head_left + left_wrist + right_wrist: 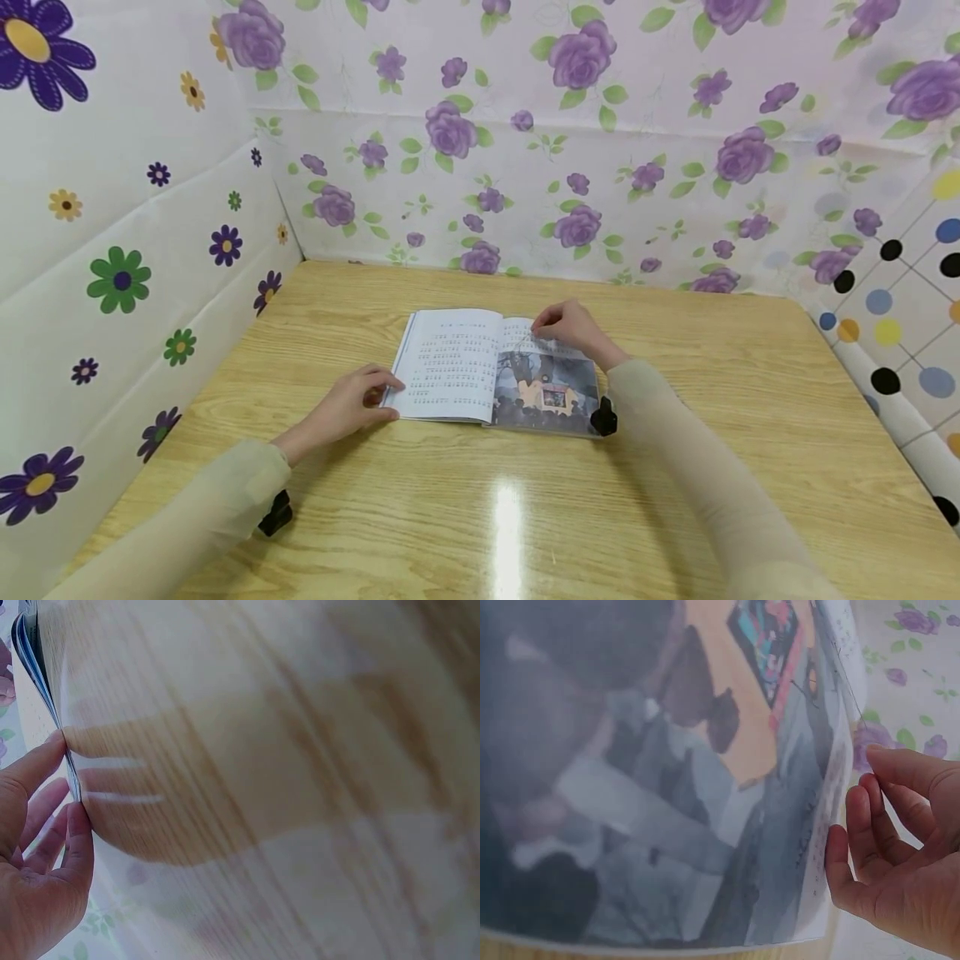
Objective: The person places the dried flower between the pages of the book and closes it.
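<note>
An open book lies on the table, plain text on its left page and a dark illustration under text on its right. My left hand holds the book's lower left edge, thumb and fingertips curved at the page edges; the left wrist view shows those fingertips right at the layered edge. Over the top of the right page is my right hand. Its thumb and index finger pinch a thin, wire-like strand that slants across the page's border. The strand's kind cannot be made out.
The wooden table carries a bright glare streak at the front. Behind it hangs a purple-rose cloth. Flowered cloth stands at the left, dotted cloth at the right. A black wrist device overlaps the book's right edge.
</note>
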`<state>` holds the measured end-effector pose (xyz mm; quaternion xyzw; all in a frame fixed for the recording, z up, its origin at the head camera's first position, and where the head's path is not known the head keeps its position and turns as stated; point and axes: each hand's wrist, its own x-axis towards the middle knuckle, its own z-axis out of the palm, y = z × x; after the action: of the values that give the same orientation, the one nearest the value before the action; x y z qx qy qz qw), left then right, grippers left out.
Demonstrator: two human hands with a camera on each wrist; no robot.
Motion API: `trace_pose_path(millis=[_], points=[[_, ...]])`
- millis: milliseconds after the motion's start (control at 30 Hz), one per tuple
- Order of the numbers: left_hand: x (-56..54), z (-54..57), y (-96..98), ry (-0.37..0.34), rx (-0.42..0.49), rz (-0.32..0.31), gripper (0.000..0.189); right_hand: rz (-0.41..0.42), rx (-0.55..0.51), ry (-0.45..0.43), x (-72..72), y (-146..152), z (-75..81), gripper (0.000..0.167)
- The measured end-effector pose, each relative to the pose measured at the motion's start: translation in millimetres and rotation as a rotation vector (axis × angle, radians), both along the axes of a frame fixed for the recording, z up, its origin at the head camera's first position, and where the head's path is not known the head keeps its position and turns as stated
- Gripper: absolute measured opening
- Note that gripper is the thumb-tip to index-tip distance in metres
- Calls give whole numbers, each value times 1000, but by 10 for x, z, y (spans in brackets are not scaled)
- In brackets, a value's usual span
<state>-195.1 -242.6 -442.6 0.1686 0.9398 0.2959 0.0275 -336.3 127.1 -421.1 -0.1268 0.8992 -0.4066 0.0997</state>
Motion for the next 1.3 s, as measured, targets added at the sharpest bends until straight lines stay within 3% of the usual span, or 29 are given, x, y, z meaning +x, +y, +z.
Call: trace_pose_path(millis=[333,1300], points=[[-3,-10,-17,-2,3,4,35,26,5,30,25,-43,-41,12],[-2,6,4,-12,0,7,38,49,15,-10,39,-39,-56,12]])
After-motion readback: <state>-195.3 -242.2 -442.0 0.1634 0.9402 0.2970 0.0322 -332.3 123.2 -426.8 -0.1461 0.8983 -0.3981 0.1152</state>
